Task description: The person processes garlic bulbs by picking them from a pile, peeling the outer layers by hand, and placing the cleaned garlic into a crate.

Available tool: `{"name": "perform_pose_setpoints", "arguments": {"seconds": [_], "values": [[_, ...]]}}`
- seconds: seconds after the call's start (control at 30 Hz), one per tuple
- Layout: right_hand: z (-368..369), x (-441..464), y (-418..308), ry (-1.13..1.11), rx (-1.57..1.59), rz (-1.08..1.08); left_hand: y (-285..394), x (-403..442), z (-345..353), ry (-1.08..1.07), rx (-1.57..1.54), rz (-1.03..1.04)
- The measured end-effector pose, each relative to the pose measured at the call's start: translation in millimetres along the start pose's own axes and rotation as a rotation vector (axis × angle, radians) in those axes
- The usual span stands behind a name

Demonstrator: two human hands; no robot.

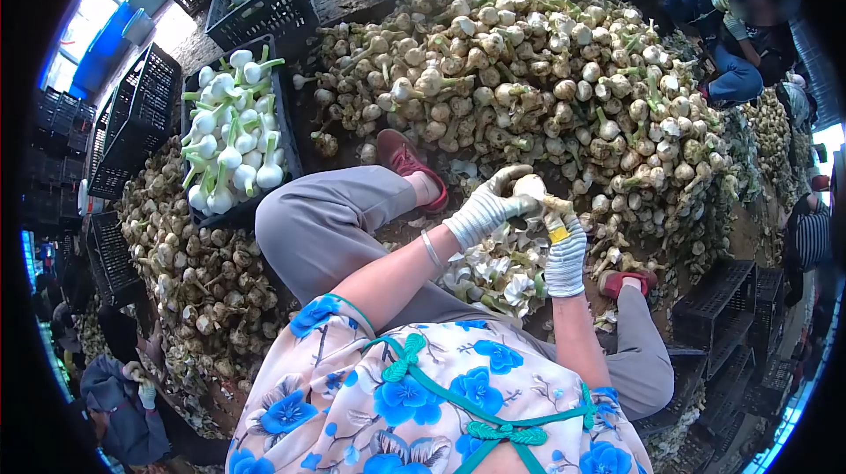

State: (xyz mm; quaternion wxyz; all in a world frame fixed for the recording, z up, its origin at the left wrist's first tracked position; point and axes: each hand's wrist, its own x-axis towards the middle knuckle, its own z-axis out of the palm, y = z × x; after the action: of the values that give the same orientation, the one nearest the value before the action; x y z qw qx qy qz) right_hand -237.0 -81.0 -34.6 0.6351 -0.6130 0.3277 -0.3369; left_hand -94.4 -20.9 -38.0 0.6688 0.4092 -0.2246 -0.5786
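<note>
Peeling progress: partway, by my judgement; some done, far more left.
Far-left crates [132, 117]: black, slatted, contents not readable.
Left pile [207, 298]: brownish bulbs, stems on, dirt and skins on; looks like work left.
Filled crate [287, 113]: black, next to the person's bent knee, heaped with white bulbs [231, 157], green stems attached; reads as the done portion.
Left hand [489, 210]: striped work glove, out in front over the floor between the legs; grip curled in, pinching one garlic bulb between thumb and fingers.
Garlic bulb [530, 186]: held up between the two hands, pale on its visible side, in front of the big heap; probably mid-clean, can't see all of it.
Husks [502, 276]: loose, whitish and green scraps on the floor below the hands; suggests a fair number stripped.
Right hand [567, 254]: gloved, close in at the bulb's right side, fingers bent; can't tell if pinching it or gripping a tool. Yellow patch [558, 234] at the fingers, unclear what.
Big heap [529, 51]: unpeeled bulbs, wide, bulk of what's left.
Right crates [718, 298]: black, stacked, not near the hands.
</note>
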Motion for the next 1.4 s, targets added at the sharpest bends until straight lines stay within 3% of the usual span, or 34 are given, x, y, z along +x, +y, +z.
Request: {"name": "perform_pose_setpoints", "arguments": {"seconds": [0.07, 0.17, 0.23, 0.33, 0.43, 0.47, 0.5, 0.57, 0.6, 0.63, 0.7, 0.77, 0.83, 0.9, 0.97, 1.1, 1.2, 1.23, 1.3, 1.33, 1.4], "values": [[3, -1, -14, -0.064, -0.057, 0.014, 2, 0, 0, 0.053, 0.009, 0.082], [-4, 6, -21, -0.061, -0.077, 0.005, 10, -3, 3, 0.038, 0.058, 0.009], [-9, 12, -20, -0.042, -0.135, -0.110, 12, -4, 3, 0.033, 0.044, 0.000], [-29, 22, -31, 0.061, -0.116, 0.067, 22, -11, 5, -0.131, -0.075, -0.040], [-31, 39, -30, -0.025, -0.482, -0.099, 4, -3, 4, -0.116, -0.114, -0.004], [-30, 37, -35, -0.036, -0.133, 0.180, 2, -1, 3, -0.033, -0.101, 0.001], [-22, 28, -42, -0.025, 0.046, 0.180, 2, 2, 2, 0.056, -0.093, 0.016], [-3, 16, -42, -0.035, -0.024, 0.170, -4, 5, -1, 0.075, -0.123, 0.007], [4, 12, -31, -0.013, -0.359, 0.016, -9, 6, 1, 0.116, -0.054, 0.066], [8, 12, -22, 0.060, -0.642, -0.325, -14, 8, 2, 0.147, 0.021, 0.123], [8, 14, -14, 0.103, -0.549, -0.131, -12, 6, 3, 0.147, 0.062, 0.108], [6, 10, -17, 0.051, -0.543, -0.094, 2, -3, 4, 0.128, -0.059, -0.076], [-4, 9, -16, 0.065, -0.565, -0.143, 0, -4, 0, 0.060, 0.028, -0.006], [-17, 14, -27, 0.049, -0.538, -0.169, 1, -7, -1, -0.005, -0.012, -0.053], [-26, 25, -30, -0.059, -0.747, -0.390, 7, -12, 1, -0.164, -0.045, -0.189], [-27, 50, -26, -0.023, -0.944, -0.422, 16, -13, 13, -0.236, -0.224, -0.279], [-19, 46, -20, -0.063, -0.840, -0.269, 11, -7, 1, -0.375, -0.421, -0.360], [-15, 41, -19, -0.105, -0.075, 0.076, 11, -8, -3, -0.362, -0.422, -0.357], [-12, 27, -42, -0.239, 0.380, 0.359, 5, -7, -9, -0.272, -0.335, -0.444], [-15, 23, -40, -0.335, 0.481, 0.376, -1, -3, -11, -0.240, -0.300, -0.477], [-21, 21, -25, -0.244, 0.300, 0.327, -1, -2, -7, -0.180, -0.190, -0.445]]}}
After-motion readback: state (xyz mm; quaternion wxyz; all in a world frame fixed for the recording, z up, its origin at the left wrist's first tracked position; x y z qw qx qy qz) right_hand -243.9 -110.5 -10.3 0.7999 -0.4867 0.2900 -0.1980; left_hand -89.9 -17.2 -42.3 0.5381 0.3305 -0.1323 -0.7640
